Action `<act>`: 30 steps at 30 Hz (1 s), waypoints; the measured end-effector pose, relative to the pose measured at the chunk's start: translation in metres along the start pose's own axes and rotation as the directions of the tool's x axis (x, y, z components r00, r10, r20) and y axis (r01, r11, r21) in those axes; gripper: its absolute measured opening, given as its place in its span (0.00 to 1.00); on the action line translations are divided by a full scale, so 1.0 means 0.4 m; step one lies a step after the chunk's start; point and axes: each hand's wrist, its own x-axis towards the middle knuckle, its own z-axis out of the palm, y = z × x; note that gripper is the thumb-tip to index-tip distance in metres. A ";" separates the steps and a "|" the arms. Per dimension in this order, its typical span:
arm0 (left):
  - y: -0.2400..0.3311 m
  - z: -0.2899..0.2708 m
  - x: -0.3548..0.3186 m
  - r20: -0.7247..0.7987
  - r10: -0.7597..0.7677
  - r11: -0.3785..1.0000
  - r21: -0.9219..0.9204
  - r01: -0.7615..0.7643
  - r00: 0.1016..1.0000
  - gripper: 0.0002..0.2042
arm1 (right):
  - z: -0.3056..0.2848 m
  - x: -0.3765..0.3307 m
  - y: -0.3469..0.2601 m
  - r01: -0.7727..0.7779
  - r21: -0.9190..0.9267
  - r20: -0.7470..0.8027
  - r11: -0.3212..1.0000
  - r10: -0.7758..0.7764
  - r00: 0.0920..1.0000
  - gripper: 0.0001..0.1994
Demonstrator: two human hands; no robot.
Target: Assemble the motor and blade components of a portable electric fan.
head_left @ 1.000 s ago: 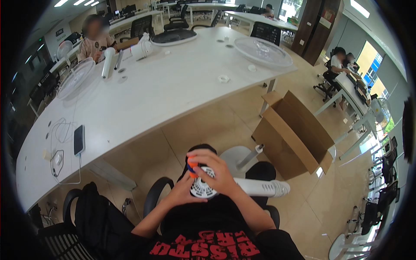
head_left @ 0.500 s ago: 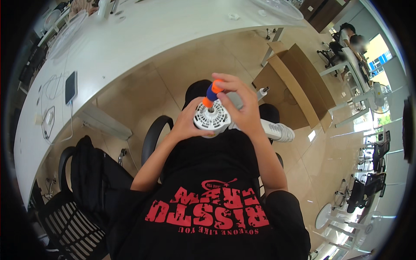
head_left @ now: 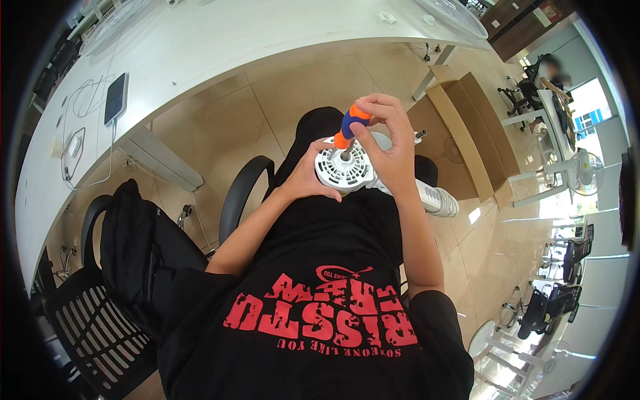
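Note:
A white round, slotted fan motor housing [head_left: 343, 172] sits above my lap. My left hand [head_left: 303, 179] is wrapped round its left side, thumb along the near edge. In my right hand [head_left: 392, 143] is a screwdriver [head_left: 351, 124] with an orange and blue handle, gripped between thumb and fingers. The screwdriver stands tilted, its short shaft reaching into the middle of the slotted cover; the tip is hidden. A long white part [head_left: 435, 199] with a ridged end extends right from beside the housing. A small metal rod [head_left: 420, 135] shows behind my right hand.
Ahead curves a white table [head_left: 220, 40] with a phone [head_left: 116, 100] on a cable and clear fan guards [head_left: 455, 15]. An open cardboard box [head_left: 467, 127] stands right on the floor. A black backpack [head_left: 143, 247] rests on a chair at left. Another person [head_left: 552, 70] is far right.
The view has shifted, so the housing and both hands appear farther right. The screwdriver leans a little more to the right, still in my right hand; my left hand keeps its grip.

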 end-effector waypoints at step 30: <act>0.157 -0.080 -0.136 0.020 -0.097 0.995 0.005 0.097 0.995 0.56 | 0.081 0.012 -0.108 0.178 0.182 0.280 0.967 -0.225 0.933 0.20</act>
